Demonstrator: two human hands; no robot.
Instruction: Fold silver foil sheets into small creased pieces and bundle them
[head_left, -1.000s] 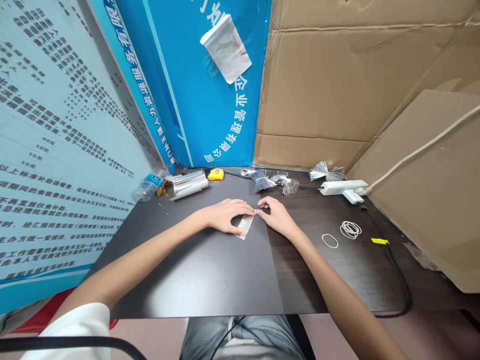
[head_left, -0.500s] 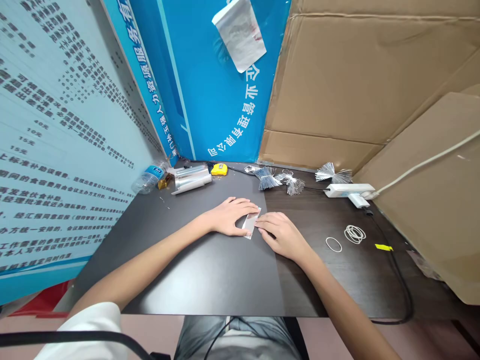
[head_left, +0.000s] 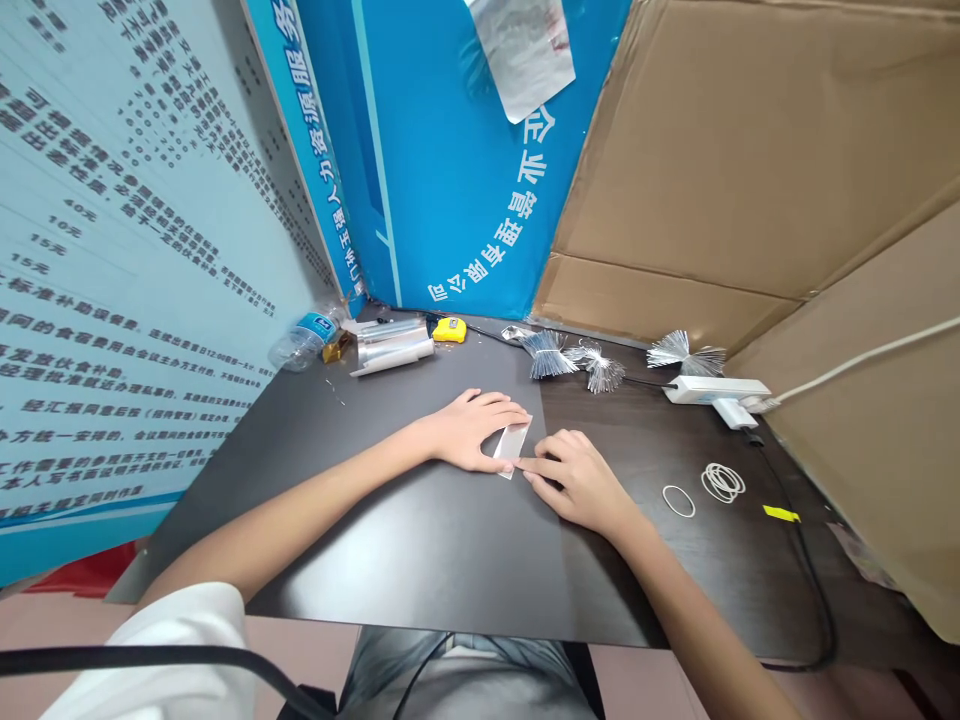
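A small, flat, silvery-white rectangular piece lies on the dark table. It looks like folded foil or film, though its exact kind is unclear. With thumb and fingers spread, my left hand holds it down, thumb at the near end and fingertips at the far end. The index fingertip of my right hand touches the near end by my left thumb. My right thumb is apart from the index finger, the other fingers are bent, and nothing shows in that hand.
Silvery rolled sheets, a yellow tape measure and a plastic bottle lie at the back left. Bundled wire ties, a power strip, white rings and a black cable lie right. Upright panels enclose the table.
My right hand has moved from the piece's right edge toward its near end, with the index finger now stretched out. My left hand stays on it. The view has shifted slightly.
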